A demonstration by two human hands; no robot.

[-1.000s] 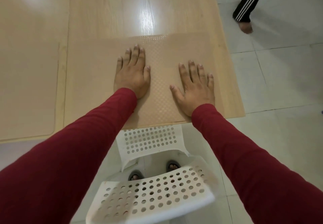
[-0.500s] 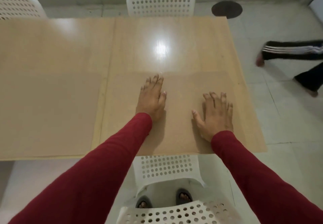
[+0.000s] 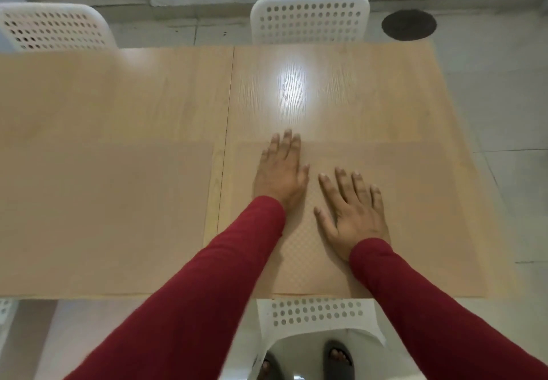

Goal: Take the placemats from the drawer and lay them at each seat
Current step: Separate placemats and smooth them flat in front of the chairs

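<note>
A tan textured placemat point(image 3: 421, 216) lies flat on the light wooden table point(image 3: 341, 98) at the near right seat. My left hand point(image 3: 280, 172) and my right hand point(image 3: 353, 207) both rest palm-down on this mat, fingers spread, close together near its middle. Neither hand holds anything. A second tan placemat point(image 3: 103, 216) lies flat at the near left seat, apart from my hands. Both arms wear dark red sleeves.
A white perforated chair point(image 3: 314, 317) stands between me and the table's near edge. Two more white chairs point(image 3: 310, 21) point(image 3: 56, 28) stand at the far side. A dark round floor drain cover point(image 3: 409, 24) lies far right. Tiled floor runs along the table's right edge.
The view has tilted up, bringing the far chairs into sight. My hands slid closer together on the right mat. A person's legs seen on the right floor earlier are gone.
</note>
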